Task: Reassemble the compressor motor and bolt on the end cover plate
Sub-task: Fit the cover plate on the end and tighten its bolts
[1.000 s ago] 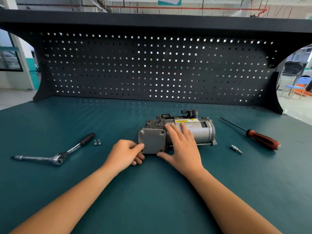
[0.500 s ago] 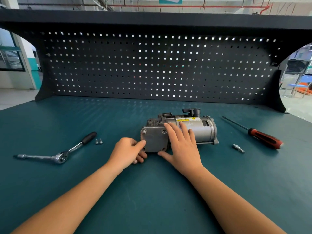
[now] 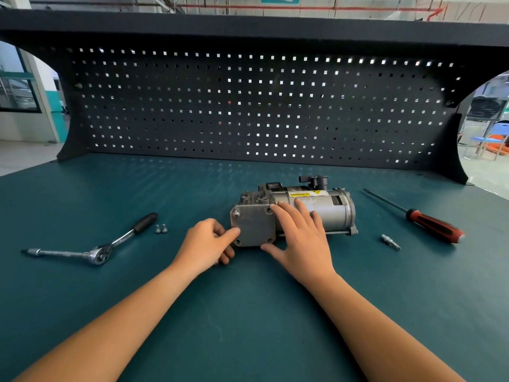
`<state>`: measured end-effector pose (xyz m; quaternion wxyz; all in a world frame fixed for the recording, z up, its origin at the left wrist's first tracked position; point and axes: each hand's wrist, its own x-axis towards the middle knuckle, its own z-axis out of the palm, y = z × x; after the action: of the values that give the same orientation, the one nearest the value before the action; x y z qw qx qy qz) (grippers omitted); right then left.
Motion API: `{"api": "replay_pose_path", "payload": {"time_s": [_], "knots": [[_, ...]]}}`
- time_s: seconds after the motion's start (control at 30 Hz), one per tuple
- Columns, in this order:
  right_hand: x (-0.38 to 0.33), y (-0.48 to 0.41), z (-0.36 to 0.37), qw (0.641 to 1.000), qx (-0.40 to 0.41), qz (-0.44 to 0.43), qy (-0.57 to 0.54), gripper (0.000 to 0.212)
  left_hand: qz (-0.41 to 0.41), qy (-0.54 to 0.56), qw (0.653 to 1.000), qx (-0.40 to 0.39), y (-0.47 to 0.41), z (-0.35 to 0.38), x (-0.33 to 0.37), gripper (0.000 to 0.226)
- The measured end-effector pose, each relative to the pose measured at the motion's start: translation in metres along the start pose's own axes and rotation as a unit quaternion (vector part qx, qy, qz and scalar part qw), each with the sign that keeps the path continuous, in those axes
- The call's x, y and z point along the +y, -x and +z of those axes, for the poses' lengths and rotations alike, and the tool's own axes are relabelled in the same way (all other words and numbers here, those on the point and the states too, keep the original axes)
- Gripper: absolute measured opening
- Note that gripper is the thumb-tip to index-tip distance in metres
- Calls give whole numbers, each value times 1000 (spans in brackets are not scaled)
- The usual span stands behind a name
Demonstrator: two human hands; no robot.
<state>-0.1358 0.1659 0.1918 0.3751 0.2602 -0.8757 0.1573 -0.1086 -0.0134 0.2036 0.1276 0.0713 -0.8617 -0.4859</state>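
The compressor motor (image 3: 325,213) lies on its side mid-way across the bench (image 3: 248,326), with the end cover plate (image 3: 252,228) on its left end. The right hand (image 3: 300,241) lies flat across both, fingers straight. The left hand (image 3: 203,244) is curled, thumb on the plate's near-left corner; I cannot tell whether it holds anything. A ratchet (image 3: 93,253) and two bolts (image 3: 161,229) lie to the left.

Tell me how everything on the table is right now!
Left hand, curled, fingertip touching the plate's corner.
Right hand, flat on the motor.
Motor, lying on its side.
Plate, on the motor's end, one bolt in.
Ratchet, lying unused.
Two bolts, loose beside the ratchet.
Screwdriver, lying unused.
Bit, lying loose.
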Motion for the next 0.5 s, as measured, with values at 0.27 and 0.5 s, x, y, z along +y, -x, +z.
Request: {"api": "replay_pose_path", "payload": {"time_s": [0.27, 0.5], "knots": [[3, 0, 2, 999, 43, -7, -9, 73, 77, 24, 997, 17, 8, -23, 8, 22], [2, -1, 3, 999, 40, 1, -21, 74, 95, 175, 980, -14, 22, -23, 21, 10]]}}
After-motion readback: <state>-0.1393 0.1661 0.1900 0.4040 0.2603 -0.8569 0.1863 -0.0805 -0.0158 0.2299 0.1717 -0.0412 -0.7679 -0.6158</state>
